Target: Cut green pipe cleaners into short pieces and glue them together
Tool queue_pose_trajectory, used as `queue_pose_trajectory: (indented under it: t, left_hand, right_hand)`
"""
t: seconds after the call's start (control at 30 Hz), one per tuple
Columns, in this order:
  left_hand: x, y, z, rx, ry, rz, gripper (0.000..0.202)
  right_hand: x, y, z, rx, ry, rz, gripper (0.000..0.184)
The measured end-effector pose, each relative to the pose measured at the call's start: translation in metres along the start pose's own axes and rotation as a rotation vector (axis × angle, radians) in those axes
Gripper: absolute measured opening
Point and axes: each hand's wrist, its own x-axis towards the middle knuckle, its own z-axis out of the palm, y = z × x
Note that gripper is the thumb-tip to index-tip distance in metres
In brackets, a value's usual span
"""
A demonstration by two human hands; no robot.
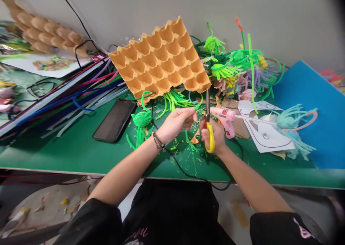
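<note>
My left hand pinches a green pipe cleaner above the green table, fingers closed on it. My right hand grips yellow-handled scissors, blades pointing up beside the pipe cleaner. Just behind both hands an orange egg tray leans tilted. A pink glue gun lies right of the scissors. Green scraps litter the table under my hands.
A black phone lies left of my hands, next to a green coiled pipe-cleaner piece. Long pipe cleaners are spread at the left. A pile of pipe-cleaner flowers stands behind; white paper and a blue board lie right.
</note>
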Motion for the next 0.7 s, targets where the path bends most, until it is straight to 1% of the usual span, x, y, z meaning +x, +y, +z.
queue_pose_trajectory:
  t: [0.07,0.13,0.17,0.2,0.23,0.27,0.33,0.4,0.47,0.5,0.53,0.6,0.67,0.7]
  left_hand:
    - [-0.004,0.015,-0.006,0.156,0.106,-0.011,0.032]
    - [-0.016,0.033,-0.016,0.497,0.143,0.022,0.027]
    - [-0.024,0.040,-0.023,0.664,0.162,0.013,0.027]
    - [-0.033,0.046,-0.029,0.824,0.183,-0.027,0.029]
    - [-0.042,0.050,-0.035,0.976,0.175,-0.099,0.031]
    - [-0.050,0.051,-0.041,1.128,0.175,-0.201,0.035]
    - [-0.062,0.048,-0.049,1.400,0.242,-0.394,0.044]
    - [-0.068,0.041,-0.054,1.588,0.255,-0.557,0.047]
    - [-0.068,0.035,-0.053,1.733,0.263,-0.650,0.045]
    - [-0.066,0.033,-0.050,1.795,0.273,-0.658,0.044]
    - [-0.063,0.032,-0.045,1.843,0.278,-0.638,0.042]
    - [-0.054,0.032,-0.032,1.881,0.228,-0.524,0.036]
    - [-0.042,0.031,-0.016,1.836,0.059,-0.356,0.026]
    - [-0.035,0.029,-0.008,1.811,-0.004,-0.277,0.024]
  right_hand:
    - [0.001,0.001,-0.001,0.008,0.005,0.025,0.045]
    - [0.003,0.001,-0.002,0.024,0.003,0.050,0.045]
    - [0.003,0.001,-0.002,0.030,0.004,0.055,0.044]
    - [0.003,0.001,-0.002,0.030,0.002,0.055,0.043]
    - [0.003,0.001,-0.003,0.026,-0.001,0.050,0.042]
    - [0.003,0.000,-0.003,0.019,-0.003,0.046,0.041]
    - [0.003,-0.002,-0.004,0.008,-0.007,0.044,0.039]
    - [0.003,-0.003,-0.004,0.010,-0.012,0.053,0.039]
    - [0.003,-0.003,-0.004,0.015,-0.014,0.068,0.040]
    - [0.002,-0.003,-0.004,0.013,-0.018,0.074,0.040]
    - [0.002,-0.003,-0.003,0.007,-0.020,0.079,0.041]
    - [0.002,-0.002,-0.002,-0.012,-0.022,0.082,0.041]
    - [0.003,-0.002,-0.001,-0.038,-0.022,0.079,0.042]
    - [0.003,-0.003,-0.001,-0.048,-0.017,0.080,0.042]
